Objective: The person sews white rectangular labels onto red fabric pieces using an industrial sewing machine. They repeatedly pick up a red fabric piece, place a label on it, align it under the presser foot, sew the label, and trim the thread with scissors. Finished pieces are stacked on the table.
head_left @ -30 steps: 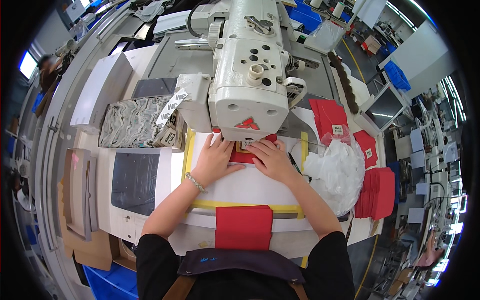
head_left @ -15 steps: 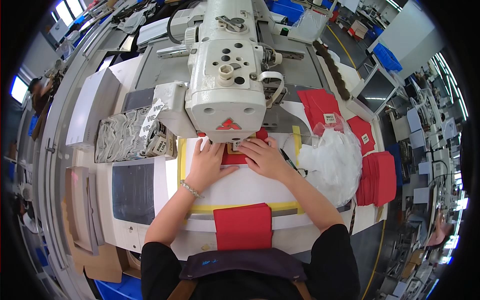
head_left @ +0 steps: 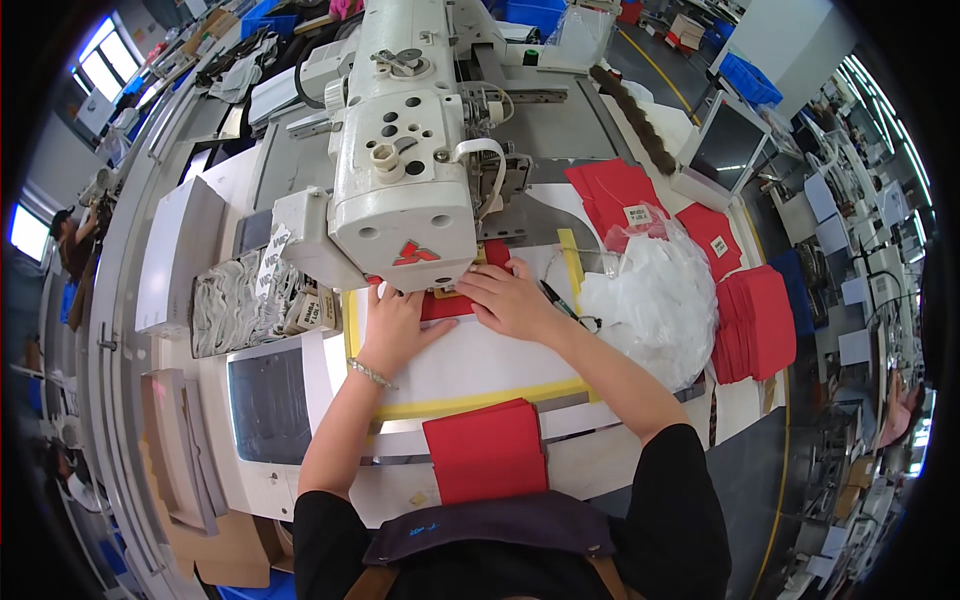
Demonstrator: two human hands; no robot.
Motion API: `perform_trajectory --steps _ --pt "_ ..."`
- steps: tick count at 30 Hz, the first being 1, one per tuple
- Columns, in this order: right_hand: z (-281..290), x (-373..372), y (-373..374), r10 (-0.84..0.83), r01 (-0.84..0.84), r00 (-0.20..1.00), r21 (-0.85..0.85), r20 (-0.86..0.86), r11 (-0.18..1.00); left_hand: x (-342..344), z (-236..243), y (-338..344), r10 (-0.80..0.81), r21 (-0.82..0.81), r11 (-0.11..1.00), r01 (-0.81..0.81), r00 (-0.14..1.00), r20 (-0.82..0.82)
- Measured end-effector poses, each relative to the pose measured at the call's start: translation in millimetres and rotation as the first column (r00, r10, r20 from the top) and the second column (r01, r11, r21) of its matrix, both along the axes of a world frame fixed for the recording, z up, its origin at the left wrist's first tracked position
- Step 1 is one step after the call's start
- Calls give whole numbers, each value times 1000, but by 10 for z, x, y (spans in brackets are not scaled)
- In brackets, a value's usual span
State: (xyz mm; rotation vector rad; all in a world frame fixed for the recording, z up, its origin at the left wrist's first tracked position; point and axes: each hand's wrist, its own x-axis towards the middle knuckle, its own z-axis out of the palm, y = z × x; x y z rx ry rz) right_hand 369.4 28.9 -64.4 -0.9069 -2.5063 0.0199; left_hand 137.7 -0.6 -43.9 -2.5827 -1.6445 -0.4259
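Note:
A piece of red fabric (head_left: 440, 306) lies under the head of a large white sewing machine (head_left: 400, 215). My left hand (head_left: 394, 325) rests flat at the fabric's left side, fingers under the machine head's front edge and thumb stretched to the right. From the right, my right hand (head_left: 512, 300) presses on the fabric with its fingers extended. Between the fingertips a small part of the metal clamp shows, while the needle area is mostly hidden by the machine. A neat stack of red fabric pieces (head_left: 484, 450) lies close to my body at the table's front edge.
Left of the machine stands a box of folded woven labels (head_left: 215, 318). To the right are a heap of white, filmy material (head_left: 655, 310), a pen-like tool (head_left: 560, 302) and more red pieces (head_left: 752, 325). A small screen (head_left: 728, 150) stands farther back.
The whole view has shifted and tilted slightly, so the machine appears farther left. Both hands stay flat on the red fabric, with little visible movement relative to the machine.

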Motion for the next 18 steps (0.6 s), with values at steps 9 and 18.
perform_trajectory --steps 9,18 --pt "-17 -20 64 -19 19 1000 -6 -13 1000 -39 -93 75 -1 -34 999 4 995 99" --pt "-8 -13 -64 -75 74 997 56 14 996 -8 -24 43 23 -58 998 -20 999 40"
